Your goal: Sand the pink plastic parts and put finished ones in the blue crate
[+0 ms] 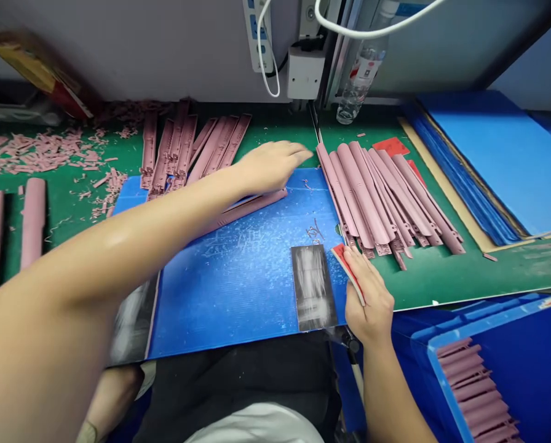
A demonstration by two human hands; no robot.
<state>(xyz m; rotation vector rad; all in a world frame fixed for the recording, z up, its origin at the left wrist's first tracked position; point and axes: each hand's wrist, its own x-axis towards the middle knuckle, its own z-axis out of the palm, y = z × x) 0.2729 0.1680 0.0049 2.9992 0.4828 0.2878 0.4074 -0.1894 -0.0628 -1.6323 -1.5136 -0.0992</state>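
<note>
My left hand (275, 165) reaches across with its fingers stretched out, and I see nothing held in it. Its fingertips are close to the top of a pile of long pink plastic parts (365, 191). Under the left forearm, another pink part (252, 206) lies slanted on the blue board (229, 283), partly hidden. In my right hand (370, 301) is a thin red and pale sanding pad (349, 274), gripped at the board's right edge. A dark, white-dusted abrasive sheet (314, 288) lies beside it on the board.
More pink parts (220, 144) lie behind the board, and pink scraps (54, 151) cover the left of the green table. A water bottle (363, 71) stands at the back. Blue sheets (501, 160) are stacked right. A blue bin (435, 344) below holds several pink parts.
</note>
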